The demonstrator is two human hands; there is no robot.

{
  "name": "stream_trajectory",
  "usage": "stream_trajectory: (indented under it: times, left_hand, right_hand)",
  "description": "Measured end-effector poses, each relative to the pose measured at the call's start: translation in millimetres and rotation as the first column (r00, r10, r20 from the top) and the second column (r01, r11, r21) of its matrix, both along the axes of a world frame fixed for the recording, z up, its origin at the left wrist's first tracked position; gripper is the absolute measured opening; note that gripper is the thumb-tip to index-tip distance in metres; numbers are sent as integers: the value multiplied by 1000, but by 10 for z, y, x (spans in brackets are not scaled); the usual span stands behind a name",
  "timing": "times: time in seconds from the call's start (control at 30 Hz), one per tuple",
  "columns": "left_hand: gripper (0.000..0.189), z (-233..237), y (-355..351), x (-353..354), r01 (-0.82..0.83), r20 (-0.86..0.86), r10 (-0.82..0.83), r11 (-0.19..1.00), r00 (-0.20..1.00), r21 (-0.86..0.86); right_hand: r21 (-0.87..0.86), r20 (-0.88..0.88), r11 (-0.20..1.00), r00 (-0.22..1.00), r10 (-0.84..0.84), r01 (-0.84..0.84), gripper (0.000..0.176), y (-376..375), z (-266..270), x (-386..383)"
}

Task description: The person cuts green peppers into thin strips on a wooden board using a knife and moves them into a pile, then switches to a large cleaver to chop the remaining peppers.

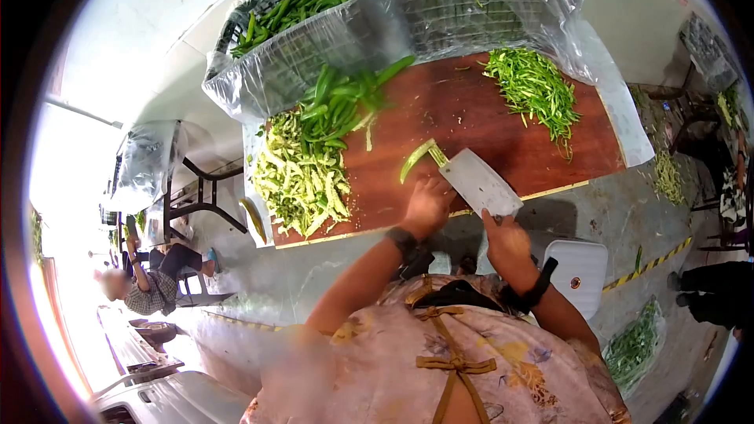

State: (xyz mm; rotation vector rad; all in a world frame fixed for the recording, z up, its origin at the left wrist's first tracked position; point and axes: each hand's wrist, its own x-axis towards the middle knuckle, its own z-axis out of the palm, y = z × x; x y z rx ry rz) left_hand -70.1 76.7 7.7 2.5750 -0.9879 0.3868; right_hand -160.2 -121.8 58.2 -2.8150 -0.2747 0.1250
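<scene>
While my right hand (506, 239) is wrapped tight around the cleaver (479, 182), its handle is swallowed by my fist and only the broad grey blade shows, lying over the near edge of the cutting board (471, 114). My left hand (428, 204) sits just beside the blade, knuckles up and fingers curled down onto the board. From above I cannot tell whether they pinch the pepper (416, 159) or only rest against its end. That pepper lies at the middle of the board, slanting away from my fingers, with its far tip just beside the blade's corner.

On the board's left end a heap of pale strips (302, 180) spills to the edge, and a bunch of whole peppers (345, 98) lies over the heap's far side. Green shreds (534, 90) are piled at the board's far right corner.

Beyond the board stand two crates lined with clear plastic. The left crate (275, 55) shows more peppers, while the right crate (479, 4) is cut off at the top and its contents are hard to make out through the wrinkled film. Well off the board's left end a seated person (145, 286) is small and blurred. A white stool (577, 267) stands near my right forearm.
</scene>
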Motion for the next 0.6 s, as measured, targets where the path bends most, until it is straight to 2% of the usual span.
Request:
stream_trajectory:
  times: [0.13,0.3,0.37,0.4,0.53,0.6]
  left_hand:
    - [21,13,-8,9,-12,-20,12,1000,1000,4]
    - [19,-13,11,39,39,-11,-39,999,999,-36]
    - [19,-49,15,42,21,-30,-21,1000,999,6]
    - [18,-36,3,50,6,-48,-4,999,999,45]
    - [16,-21,-4,33,22,21,-22,1000,1000,2]
    - [14,-23,16,48,43,26,-42,999,999,-28]
  right_hand:
    - [1,72,1000,997,22,-22,56,71,-127,154]
    - [51,65,998,998,27,-31,55,18,-39,100]
    - [78,58,997,998,23,-27,54,4,-44,76]
    - [92,97,995,995,33,-42,53,-7,-113,76]
    - [134,241,987,969,55,-89,51,115,-265,295]
    - [127,186,990,982,37,-61,51,168,-225,329]
